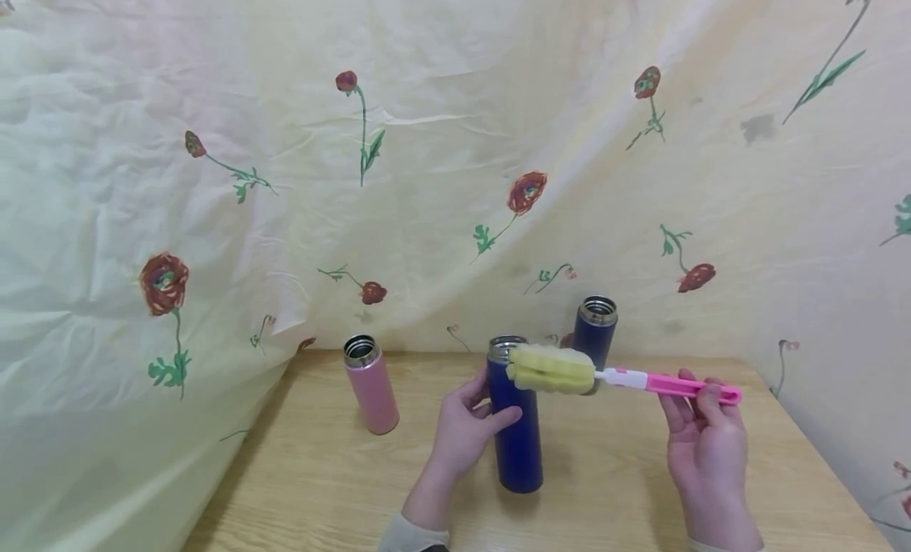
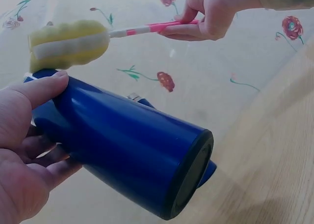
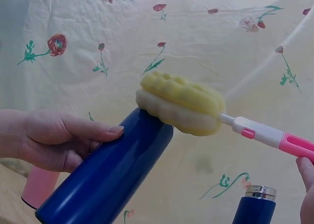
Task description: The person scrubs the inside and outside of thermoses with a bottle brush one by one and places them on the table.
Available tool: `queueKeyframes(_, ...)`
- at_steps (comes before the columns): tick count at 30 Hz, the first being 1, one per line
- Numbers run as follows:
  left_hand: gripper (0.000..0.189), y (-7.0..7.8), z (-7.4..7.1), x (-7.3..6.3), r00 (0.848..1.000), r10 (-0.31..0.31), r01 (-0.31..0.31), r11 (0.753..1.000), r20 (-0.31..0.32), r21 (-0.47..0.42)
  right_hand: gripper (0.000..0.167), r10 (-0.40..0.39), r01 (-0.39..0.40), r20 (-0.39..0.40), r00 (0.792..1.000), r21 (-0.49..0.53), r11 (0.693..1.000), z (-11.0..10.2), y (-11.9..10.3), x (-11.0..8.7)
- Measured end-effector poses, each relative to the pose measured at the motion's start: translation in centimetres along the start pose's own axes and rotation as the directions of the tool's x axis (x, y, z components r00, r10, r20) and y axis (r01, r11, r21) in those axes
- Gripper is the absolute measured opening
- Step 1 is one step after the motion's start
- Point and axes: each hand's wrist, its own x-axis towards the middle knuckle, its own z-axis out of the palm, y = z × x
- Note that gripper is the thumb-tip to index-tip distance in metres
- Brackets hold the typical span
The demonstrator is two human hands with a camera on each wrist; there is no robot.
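My left hand [image 1: 463, 429] grips a dark blue thermos bottle [image 1: 518, 449] near its top, thumb across the front. The left wrist view shows the bottle's underside, so it is off the table. A bottle brush [image 1: 551, 370] with a yellow and white sponge head lies crosswise by the bottle's steel mouth, partly covering it. Whether sponge and rim touch, I cannot tell. Its pink and white handle [image 3: 265, 133] is pinched between the fingers and thumb of my right hand [image 1: 708, 453], out to the right.
A pink thermos bottle [image 1: 373, 394] without a lid stands on the wooden table [image 1: 306, 473] to the left. Behind the brush, at the back right, is another open dark blue bottle [image 1: 594, 334]. A flowered cloth [image 1: 427, 220] hangs behind the table and along its sides.
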Motion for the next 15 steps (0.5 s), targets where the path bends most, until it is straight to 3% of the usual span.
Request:
queueKeyframes(7,0.076,-0.30,-0.32,-0.36,0.999,-0.028,0.029,0.999,-0.042,0.018,0.010,-0.014,0.013,-0.052,0.999,-0.022,1.000,-0.25,-0.25,-0.31)
queueKeyframes(15,0.076,-0.51,-0.56,-0.42,1.000,-0.010,0.010,1.000,-0.005,0.026,0.014,-0.013,0.014,-0.031,0.999,0.016,1.000,-0.31,-0.45,-0.46)
